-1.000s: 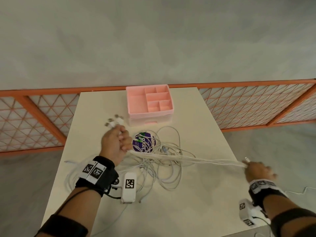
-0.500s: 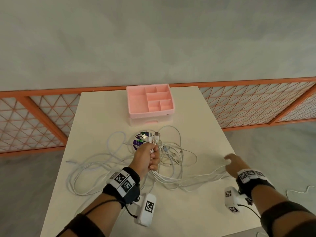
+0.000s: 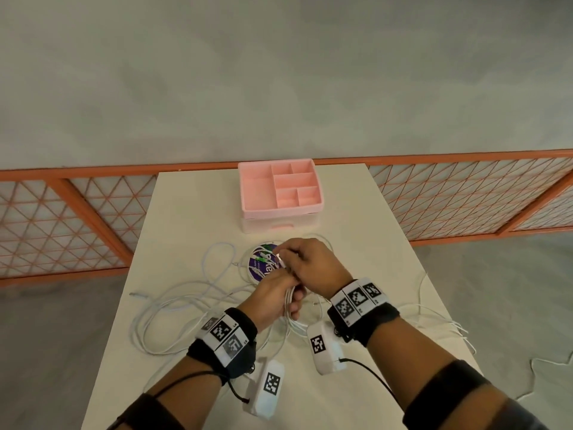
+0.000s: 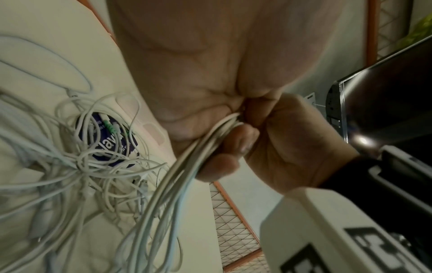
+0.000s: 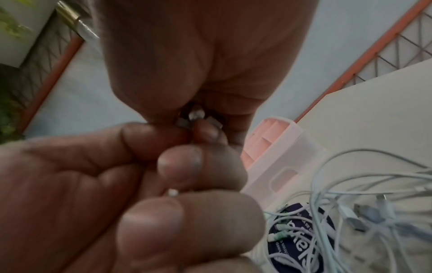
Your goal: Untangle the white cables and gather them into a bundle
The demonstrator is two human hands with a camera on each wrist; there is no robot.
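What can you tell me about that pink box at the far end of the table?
The pink box is an organiser tray that looks like matte plastic, open on top and split into several compartments of differing sizes, all seemingly empty. Below it sits a paler base with what looks like a drawer pull. It stands upright and level near the far edge of the pale table. Neither hand touches it; the white cables lie on the near side of it, apparently clear of it.

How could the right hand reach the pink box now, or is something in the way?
Probably not at once. The right hand pinches cable ends together with the left hand. The path to the pink box looks free, but the hand must let go first.
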